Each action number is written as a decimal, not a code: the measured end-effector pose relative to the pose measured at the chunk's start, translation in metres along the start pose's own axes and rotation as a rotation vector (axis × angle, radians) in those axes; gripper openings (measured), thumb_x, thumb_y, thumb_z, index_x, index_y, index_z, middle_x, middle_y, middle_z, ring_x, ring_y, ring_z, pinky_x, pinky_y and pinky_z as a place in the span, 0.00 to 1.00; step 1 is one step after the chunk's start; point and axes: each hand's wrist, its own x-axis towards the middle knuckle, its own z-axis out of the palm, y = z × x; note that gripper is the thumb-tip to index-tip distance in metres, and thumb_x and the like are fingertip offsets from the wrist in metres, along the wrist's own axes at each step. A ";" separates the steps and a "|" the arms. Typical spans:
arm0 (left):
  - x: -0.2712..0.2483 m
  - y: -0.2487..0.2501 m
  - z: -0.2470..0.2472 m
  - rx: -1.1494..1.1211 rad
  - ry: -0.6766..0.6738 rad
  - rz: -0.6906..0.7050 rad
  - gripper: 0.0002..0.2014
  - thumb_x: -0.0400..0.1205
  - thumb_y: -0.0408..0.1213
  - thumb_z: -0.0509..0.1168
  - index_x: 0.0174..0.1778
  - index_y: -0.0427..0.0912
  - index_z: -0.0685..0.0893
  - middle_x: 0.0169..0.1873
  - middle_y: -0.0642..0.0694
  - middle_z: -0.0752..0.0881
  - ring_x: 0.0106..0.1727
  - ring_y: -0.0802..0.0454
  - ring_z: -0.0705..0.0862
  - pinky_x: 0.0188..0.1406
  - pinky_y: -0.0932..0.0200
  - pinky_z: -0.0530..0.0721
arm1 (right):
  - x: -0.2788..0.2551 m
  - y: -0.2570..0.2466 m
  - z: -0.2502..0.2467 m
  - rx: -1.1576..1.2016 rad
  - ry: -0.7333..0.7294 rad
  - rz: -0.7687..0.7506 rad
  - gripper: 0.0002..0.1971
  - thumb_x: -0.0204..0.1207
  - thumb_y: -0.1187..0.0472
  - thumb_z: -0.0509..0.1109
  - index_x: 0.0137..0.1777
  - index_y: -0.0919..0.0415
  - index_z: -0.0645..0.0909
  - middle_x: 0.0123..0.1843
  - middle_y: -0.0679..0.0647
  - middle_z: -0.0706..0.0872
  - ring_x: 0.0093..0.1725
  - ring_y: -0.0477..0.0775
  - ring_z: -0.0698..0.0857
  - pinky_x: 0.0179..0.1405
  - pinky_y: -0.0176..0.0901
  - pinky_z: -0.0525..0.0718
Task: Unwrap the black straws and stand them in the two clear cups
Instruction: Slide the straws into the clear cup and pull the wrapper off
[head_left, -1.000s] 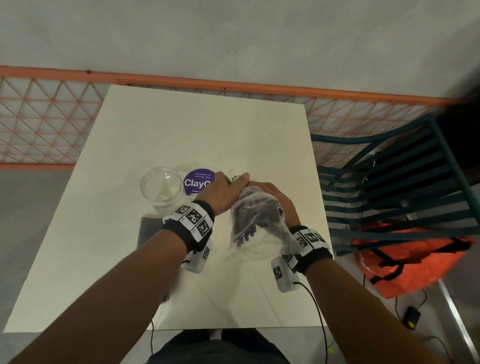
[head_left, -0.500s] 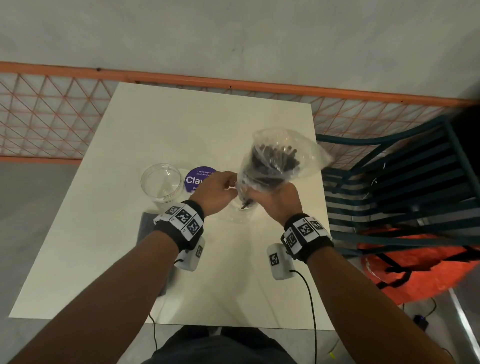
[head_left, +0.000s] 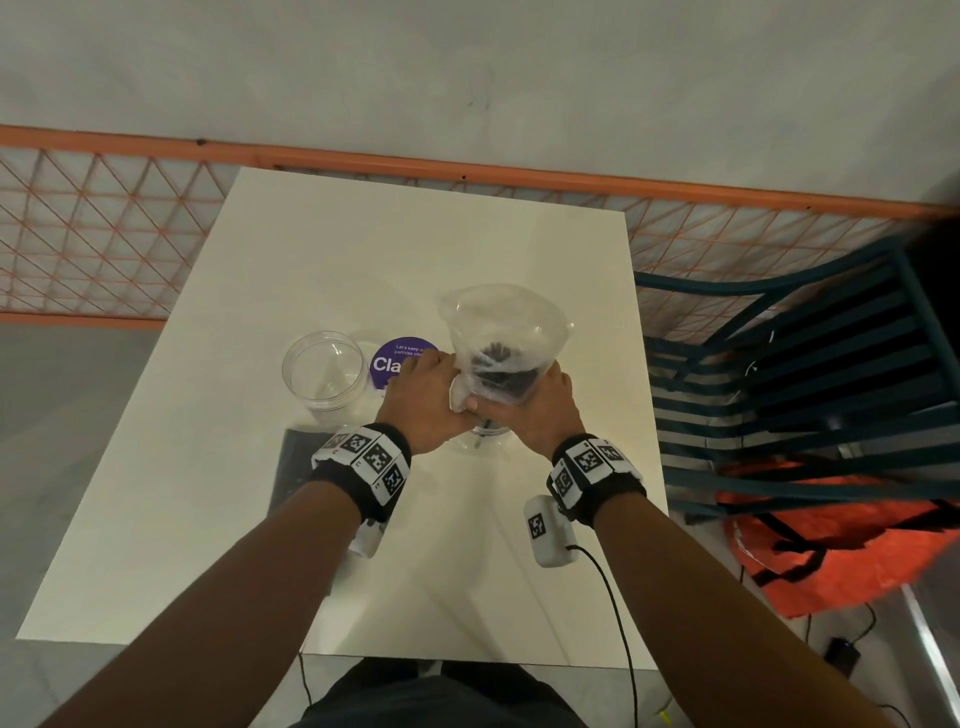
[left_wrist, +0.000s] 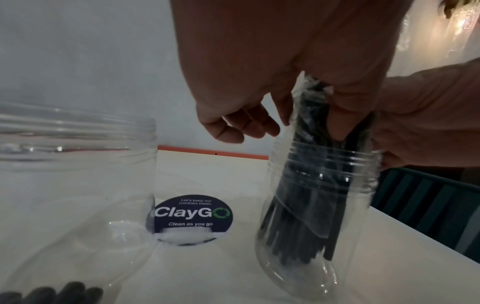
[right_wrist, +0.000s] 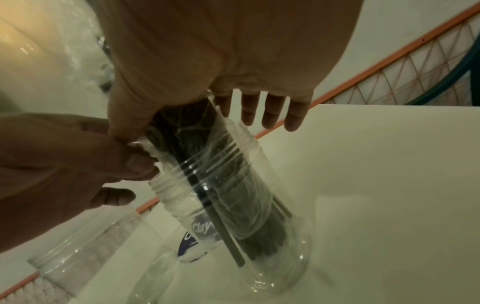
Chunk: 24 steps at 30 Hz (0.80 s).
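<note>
A clear plastic wrapper (head_left: 498, 332) full of black straws (left_wrist: 309, 207) stands upright over the right clear cup (left_wrist: 319, 216), and the straws' lower ends reach down inside the cup. My right hand (head_left: 535, 410) grips the bundle just above the rim, thumb (right_wrist: 130, 117) pressed on the wrapper. My left hand (head_left: 423, 395) pinches the wrapper's edge (right_wrist: 145, 144) beside it. The left clear cup (head_left: 324, 374) stands empty to the left of my hands. Beneath my hands the right cup (head_left: 485, 441) is mostly hidden in the head view.
A round purple ClayGo sticker (head_left: 397, 361) lies on the white table (head_left: 363, 260) between the cups. A dark flat thing (head_left: 296, 462) lies under my left wrist. A teal slatted chair (head_left: 779, 374) and an orange bag (head_left: 831, 551) are at the right, an orange mesh railing (head_left: 104, 234) behind.
The wrapped bundle was turned upright from lying against my right wrist, then lowered so that the straws' ends went into the right cup. Both hands stayed on it.
</note>
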 end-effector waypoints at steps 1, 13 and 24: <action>0.000 -0.003 0.001 -0.047 -0.011 0.019 0.37 0.65 0.60 0.64 0.69 0.47 0.79 0.66 0.43 0.81 0.68 0.37 0.77 0.68 0.36 0.78 | -0.001 0.001 0.001 0.066 -0.004 0.032 0.53 0.43 0.20 0.77 0.69 0.44 0.75 0.62 0.44 0.85 0.63 0.50 0.83 0.62 0.52 0.84; 0.006 0.004 0.012 -0.197 0.095 0.027 0.44 0.64 0.61 0.80 0.75 0.56 0.72 0.64 0.51 0.86 0.67 0.43 0.79 0.69 0.39 0.78 | -0.006 0.013 0.014 -0.047 -0.254 0.154 0.33 0.74 0.45 0.70 0.76 0.58 0.72 0.76 0.61 0.76 0.76 0.65 0.74 0.77 0.61 0.72; 0.011 0.009 0.029 -0.172 0.196 -0.072 0.27 0.70 0.59 0.72 0.62 0.52 0.82 0.47 0.51 0.83 0.61 0.43 0.75 0.63 0.42 0.73 | -0.003 0.012 0.005 0.158 -0.192 -0.002 0.30 0.69 0.60 0.81 0.69 0.60 0.73 0.57 0.47 0.81 0.51 0.30 0.81 0.59 0.31 0.81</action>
